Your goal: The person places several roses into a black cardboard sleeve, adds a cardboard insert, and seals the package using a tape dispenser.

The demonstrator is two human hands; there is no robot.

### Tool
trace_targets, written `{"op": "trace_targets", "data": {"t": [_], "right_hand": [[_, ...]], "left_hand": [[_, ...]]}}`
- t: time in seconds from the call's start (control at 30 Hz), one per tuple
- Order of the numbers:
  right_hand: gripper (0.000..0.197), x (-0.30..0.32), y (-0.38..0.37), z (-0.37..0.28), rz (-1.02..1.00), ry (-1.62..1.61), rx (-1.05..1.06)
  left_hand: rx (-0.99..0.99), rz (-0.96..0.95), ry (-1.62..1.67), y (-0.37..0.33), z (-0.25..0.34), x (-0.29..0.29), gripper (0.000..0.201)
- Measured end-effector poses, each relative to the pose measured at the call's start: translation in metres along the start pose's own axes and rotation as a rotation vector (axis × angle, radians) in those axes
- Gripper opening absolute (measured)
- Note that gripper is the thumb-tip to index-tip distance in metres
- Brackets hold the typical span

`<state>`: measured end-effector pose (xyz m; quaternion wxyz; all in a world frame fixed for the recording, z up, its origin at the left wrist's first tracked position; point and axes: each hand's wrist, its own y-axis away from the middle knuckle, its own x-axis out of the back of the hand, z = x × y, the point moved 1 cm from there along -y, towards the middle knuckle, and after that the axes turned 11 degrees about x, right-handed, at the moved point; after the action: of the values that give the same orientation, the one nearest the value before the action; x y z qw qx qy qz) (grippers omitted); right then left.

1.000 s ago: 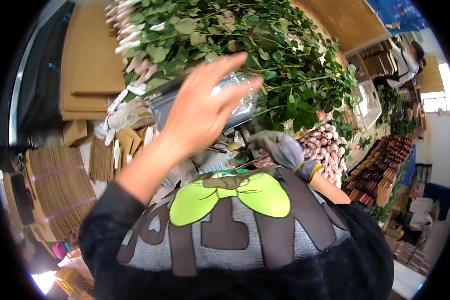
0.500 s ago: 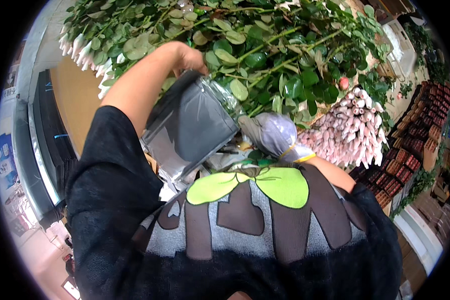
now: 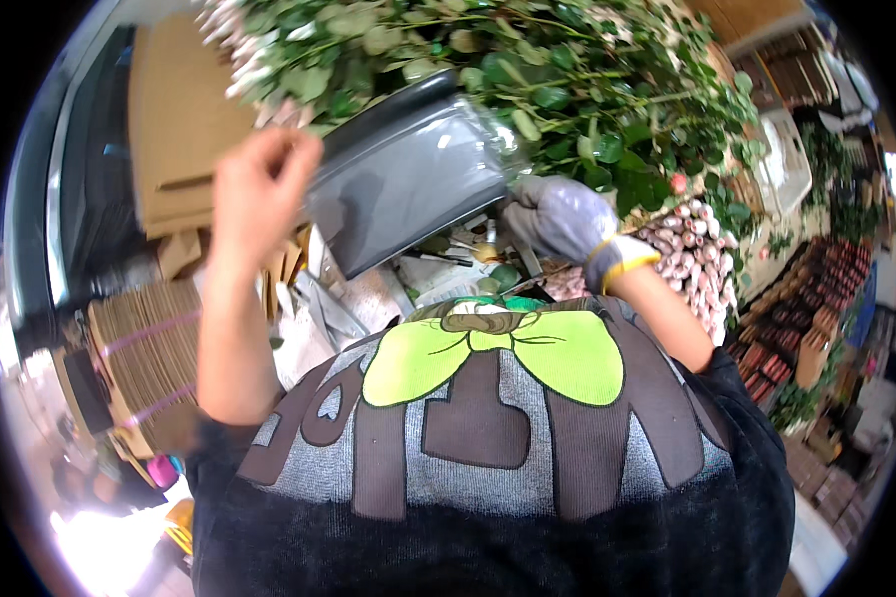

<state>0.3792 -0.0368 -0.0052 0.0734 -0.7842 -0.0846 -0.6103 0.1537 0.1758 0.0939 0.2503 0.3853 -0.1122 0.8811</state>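
Observation:
A flat, shiny package of dark grey wrapping sheet under clear plastic (image 3: 408,179) lies slanted before me, its far end against the leafy stems. My right hand (image 3: 562,219), in a grey glove with a yellow cuff, is closed at the package's right corner; the fingertips are partly hidden. My bare left hand (image 3: 264,174) is raised beside the package's left edge. Its fingers are curled into a pinch and slightly blurred, so anything between them cannot be made out. Green rose stems with leaves (image 3: 567,90) are heaped just beyond.
Pink rose heads in pale sleeves (image 3: 692,249) lie right of my glove. Cardboard sheets (image 3: 184,119) stand at the left, above a strapped cardboard stack (image 3: 149,348). Small tools and scraps (image 3: 458,254) lie below the package. A white tub (image 3: 784,164) stands at far right.
My left hand has left the package's far edge and moved left and nearer. The package now lies flatter and wider, its far edge uncovered. My gloved hand stays by its right corner.

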Motion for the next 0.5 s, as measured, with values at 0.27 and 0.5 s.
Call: {"op": "trace_targets", "data": {"t": [0.27, 0.5], "right_hand": [[0.024, -0.003, -0.054, -0.078, -0.645, -0.115, 0.087], [0.029, -0.047, -0.178, -0.277, -0.628, -0.357, 0.473]], "left_hand": [[0.383, -0.141, 0.014, 0.254, -0.137, -0.022, 0.014], [0.667, 0.404, 0.092, 0.345, -0.183, -0.020, 0.037]]}}
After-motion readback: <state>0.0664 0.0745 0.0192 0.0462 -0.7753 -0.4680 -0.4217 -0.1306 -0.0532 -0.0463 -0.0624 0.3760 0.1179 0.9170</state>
